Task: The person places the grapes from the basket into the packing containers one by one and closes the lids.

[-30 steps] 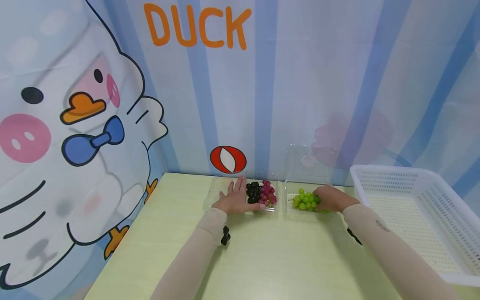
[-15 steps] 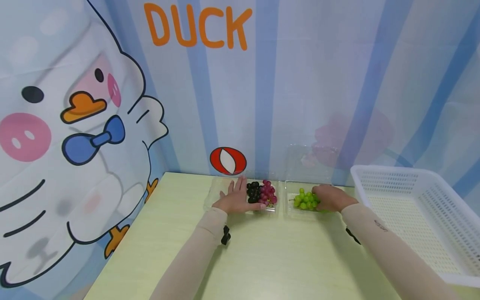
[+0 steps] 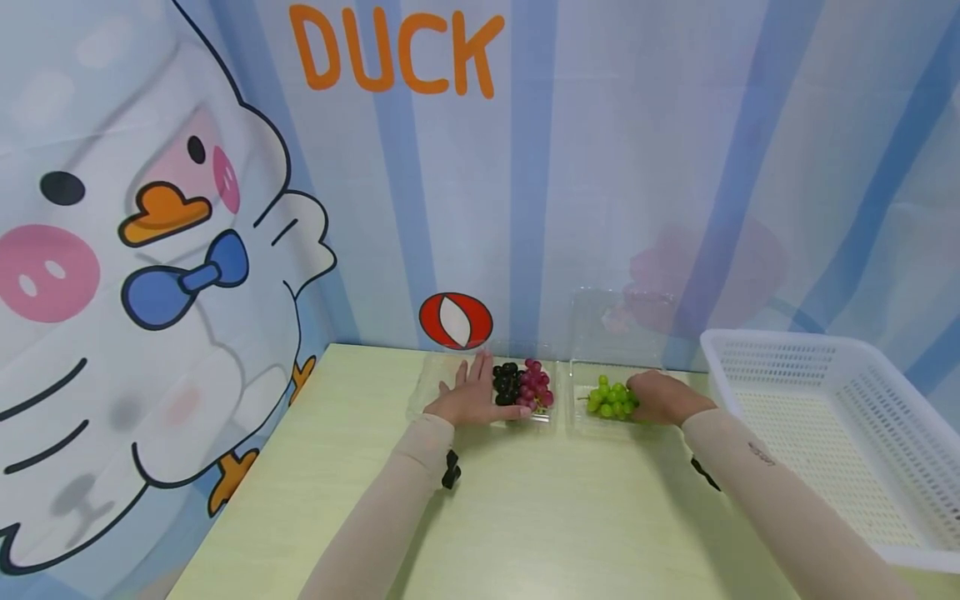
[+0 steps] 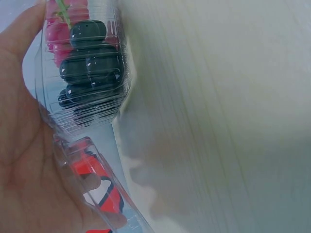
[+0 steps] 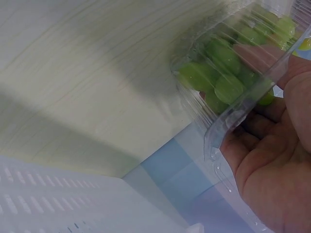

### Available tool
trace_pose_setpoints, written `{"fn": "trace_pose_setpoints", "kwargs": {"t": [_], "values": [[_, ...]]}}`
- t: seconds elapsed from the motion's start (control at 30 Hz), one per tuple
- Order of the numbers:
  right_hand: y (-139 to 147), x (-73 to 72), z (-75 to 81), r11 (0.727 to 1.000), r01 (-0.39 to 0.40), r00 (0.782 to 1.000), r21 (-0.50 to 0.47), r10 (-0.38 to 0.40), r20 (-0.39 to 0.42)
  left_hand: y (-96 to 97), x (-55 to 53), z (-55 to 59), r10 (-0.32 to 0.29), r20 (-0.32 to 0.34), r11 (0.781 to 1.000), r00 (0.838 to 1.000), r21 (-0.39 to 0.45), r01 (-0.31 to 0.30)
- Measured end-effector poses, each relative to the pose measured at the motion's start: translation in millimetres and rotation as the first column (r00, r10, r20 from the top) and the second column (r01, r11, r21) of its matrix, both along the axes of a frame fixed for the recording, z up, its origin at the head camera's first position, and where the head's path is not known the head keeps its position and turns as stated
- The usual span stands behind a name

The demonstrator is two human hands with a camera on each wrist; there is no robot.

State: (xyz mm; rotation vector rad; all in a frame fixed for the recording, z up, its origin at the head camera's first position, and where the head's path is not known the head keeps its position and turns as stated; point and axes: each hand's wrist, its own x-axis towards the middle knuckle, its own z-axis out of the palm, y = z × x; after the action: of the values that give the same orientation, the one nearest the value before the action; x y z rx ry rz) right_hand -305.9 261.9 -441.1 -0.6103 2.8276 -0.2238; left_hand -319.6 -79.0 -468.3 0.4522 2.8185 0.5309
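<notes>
Two clear plastic clamshell boxes sit at the table's back edge. The left box contains black grapes and red grapes, with its lid folded out leftward. My left hand lies across this box, fingers extended and thumb reaching along the front by the red grapes. A bunch of green grapes is in the right box, whose lid stands raised behind. With curled fingers, my right hand grips the green grapes from the right; its thumb shows through the box wall.
A large white plastic basket with slotted walls stands at the right, close to my right forearm. The pale wooden table ends at a printed cloth backdrop with a duck on its left side.
</notes>
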Motion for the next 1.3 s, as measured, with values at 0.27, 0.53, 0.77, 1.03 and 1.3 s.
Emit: {"fn": "trace_pose_setpoints", "kwargs": {"t": [0.27, 0.53, 0.77, 1.03, 1.3], "values": [[-1, 0.2, -1.9, 1.000, 0.018, 1.000, 0.005, -0.018, -0.010, -0.4, 0.9, 0.2, -0.003, -0.003, 1.000, 1.000, 0.012, 0.003], [-2, 3.1, -0.9, 0.999, 0.040, 0.999, 0.022, -0.041, 0.018, -1.0, 2.1, 1.5, -0.017, -0.001, 1.000, 1.000, 0.013, 0.017], [-3, 7.9, 1.9, 0.999, 0.030, 0.999, 0.029, -0.030, 0.019, -2.5, 1.8, 2.2, -0.030, -0.020, 0.999, 0.999, -0.035, 0.029], [-7, 11.9, 9.2, 0.999, 0.037, 0.999, 0.026, -0.038, 0.035, -2.6, 3.8, 3.8, -0.029, -0.030, 0.999, 0.999, -0.040, 0.028], [-6, 12.1, 15.9, 0.999, 0.034, 0.997, 0.024, -0.036, 0.073, -4.1, 5.3, 8.0, -0.055, -0.051, 0.998, 0.997, -0.026, 0.054]]}}
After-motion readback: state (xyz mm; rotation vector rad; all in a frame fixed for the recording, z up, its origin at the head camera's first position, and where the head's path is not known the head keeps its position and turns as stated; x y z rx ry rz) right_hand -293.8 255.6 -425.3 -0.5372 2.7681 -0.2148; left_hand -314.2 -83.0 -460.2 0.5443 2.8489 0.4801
